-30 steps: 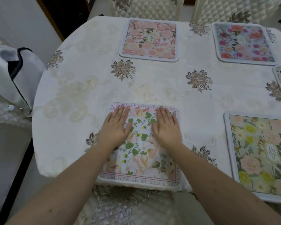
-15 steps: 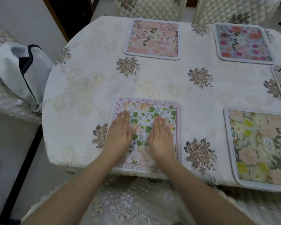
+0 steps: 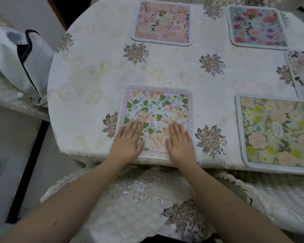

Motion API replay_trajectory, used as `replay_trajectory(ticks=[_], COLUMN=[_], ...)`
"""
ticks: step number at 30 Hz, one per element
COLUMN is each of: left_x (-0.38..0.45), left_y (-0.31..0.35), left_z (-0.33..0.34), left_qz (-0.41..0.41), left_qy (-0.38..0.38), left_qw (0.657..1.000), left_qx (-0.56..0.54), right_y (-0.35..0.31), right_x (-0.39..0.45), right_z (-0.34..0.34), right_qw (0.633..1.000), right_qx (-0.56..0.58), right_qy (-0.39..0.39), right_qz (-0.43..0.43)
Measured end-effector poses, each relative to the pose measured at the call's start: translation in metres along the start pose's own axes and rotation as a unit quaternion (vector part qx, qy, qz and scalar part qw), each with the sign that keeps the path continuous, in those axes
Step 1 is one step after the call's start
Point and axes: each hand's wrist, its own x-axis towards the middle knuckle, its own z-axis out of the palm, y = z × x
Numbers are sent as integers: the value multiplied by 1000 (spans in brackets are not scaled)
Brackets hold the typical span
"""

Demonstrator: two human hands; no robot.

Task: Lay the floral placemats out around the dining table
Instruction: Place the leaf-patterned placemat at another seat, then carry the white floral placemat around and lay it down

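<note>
A white placemat with green leaves and a pink lettered border point(image 3: 156, 109) lies flat at the near edge of the dining table point(image 3: 95, 81). My left hand point(image 3: 128, 141) and my right hand point(image 3: 180, 142) rest palm down on its near half, fingers together, holding nothing. A pink floral placemat point(image 3: 162, 22) and a blue-and-red one point(image 3: 257, 27) lie at the far side. A yellow-green floral placemat point(image 3: 277, 132) lies at the near right. A pale one point(image 3: 302, 67) shows partly at the right edge.
The table wears a cream cloth with embroidered brown flowers. A quilted chair seat point(image 3: 130, 199) is below my arms. A white bag with dark trim point(image 3: 19, 62) sits on a chair at the left. Quilted chair backs stand beyond the far edge.
Both hands have slid back toward me over the leafy placemat, from its middle to its near half. The mat now lies farther onto the table, no longer hanging over the edge.
</note>
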Motion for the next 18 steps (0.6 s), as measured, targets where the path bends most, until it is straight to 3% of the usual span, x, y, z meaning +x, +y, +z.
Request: replay_trajectory(ticks=[8,13,18], left_x=[-14,5,16], left_y=[-36,2,62], left_z=[-38,-83,-118], left_qz=[-17,-53,15], left_qy=[-77,-100,-53], left_qw=[993,987,994], left_qx=[88,116,97], right_y=[39,31,31], right_x=[-27,-55,-78], right_z=[-55,-106,-135], right_qw=[995,994,990], right_qx=[-25,-15,-25], right_qy=[-54,-15,35], right_qz=[76,109,137])
